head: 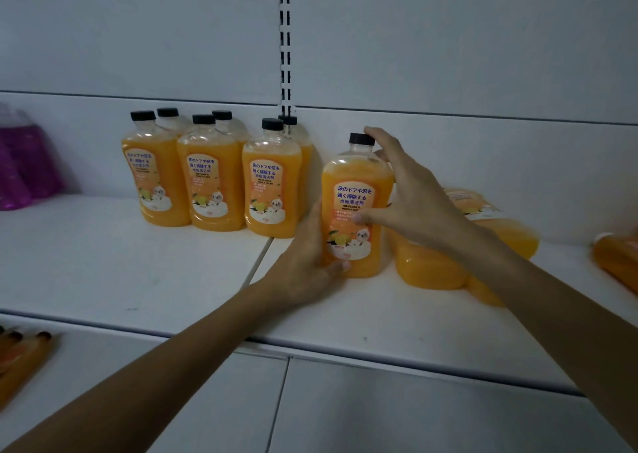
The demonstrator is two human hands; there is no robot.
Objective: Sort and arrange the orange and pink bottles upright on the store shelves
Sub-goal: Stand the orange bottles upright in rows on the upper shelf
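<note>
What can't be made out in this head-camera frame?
All in the head view:
- Lying orange bottles: number unclear, the right hand and its forearm cover them.
- Pink bottles: blurred, cut by the left edge.
- Back-row bottles: labels hidden by the front row.
- Held bottle: base corner behind the left hand.

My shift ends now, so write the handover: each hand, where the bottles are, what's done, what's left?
Hands: left hand grips the base of the held orange bottle; right hand holds its shoulder, near the cap. It is upright on the upper shelf.
Done: six orange bottles stand in pairs to its left.
To do: lying orange bottles on the right, more on the lower shelf; pink bottles far left.
</note>
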